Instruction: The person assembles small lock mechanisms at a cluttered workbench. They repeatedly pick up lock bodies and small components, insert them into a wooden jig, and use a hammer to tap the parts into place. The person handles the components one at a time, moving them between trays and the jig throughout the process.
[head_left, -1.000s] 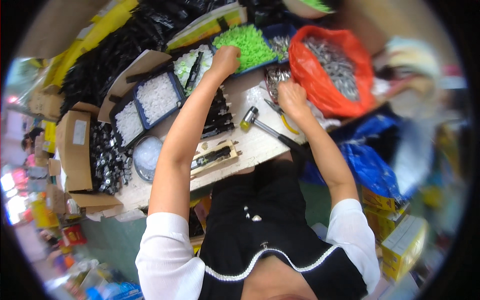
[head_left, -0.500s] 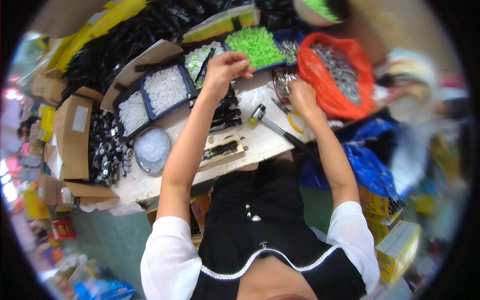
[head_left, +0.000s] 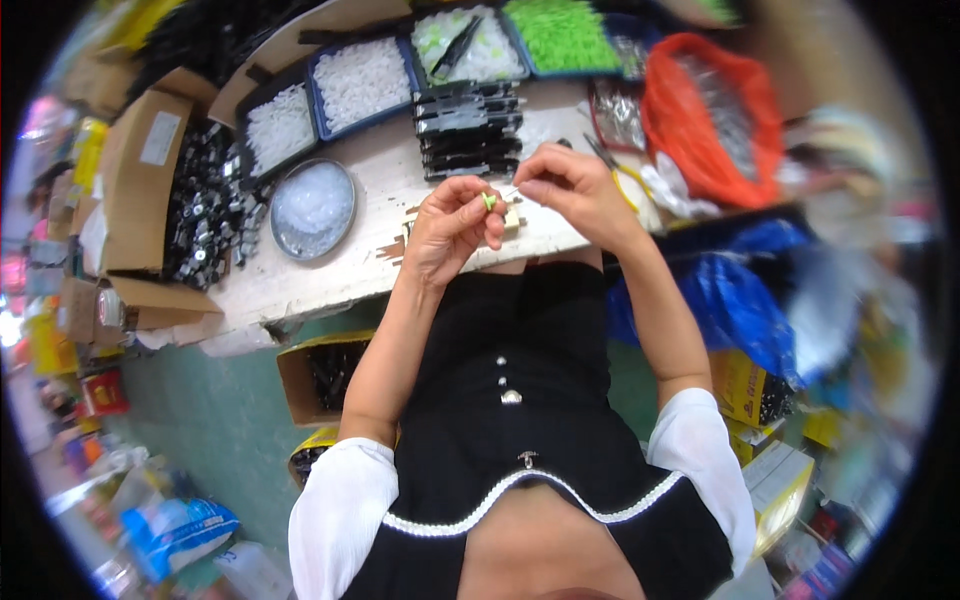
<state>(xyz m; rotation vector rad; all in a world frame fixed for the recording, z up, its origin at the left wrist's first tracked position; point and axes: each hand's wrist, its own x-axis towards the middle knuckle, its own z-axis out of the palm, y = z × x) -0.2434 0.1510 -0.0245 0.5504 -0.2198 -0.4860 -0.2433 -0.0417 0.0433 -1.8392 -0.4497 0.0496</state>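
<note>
My left hand (head_left: 448, 228) pinches a small green plastic piece (head_left: 489, 202) between thumb and fingertips. Close beside it, my right hand (head_left: 578, 192) is closed on a thin metal pin (head_left: 513, 192) that points toward the green piece. Both hands are raised over the table's front part. Below them a pale wooden block (head_left: 512, 221) shows only in part, the rest covered by my hands. Just beyond lies a stack of black strip-like parts (head_left: 465, 125).
Trays of green pieces (head_left: 560, 38) and white pieces (head_left: 362, 82) line the back. A round metal dish (head_left: 345, 222) stands at left, near a cardboard box (head_left: 140, 190). At right are yellow-handled pliers (head_left: 627, 188), a container of metal pins (head_left: 617, 112) and a red bag (head_left: 665, 85).
Both hands have come back from the trays and pin container and met near the table's front edge. The green piece and pin now show in them. The view has shifted.
</note>
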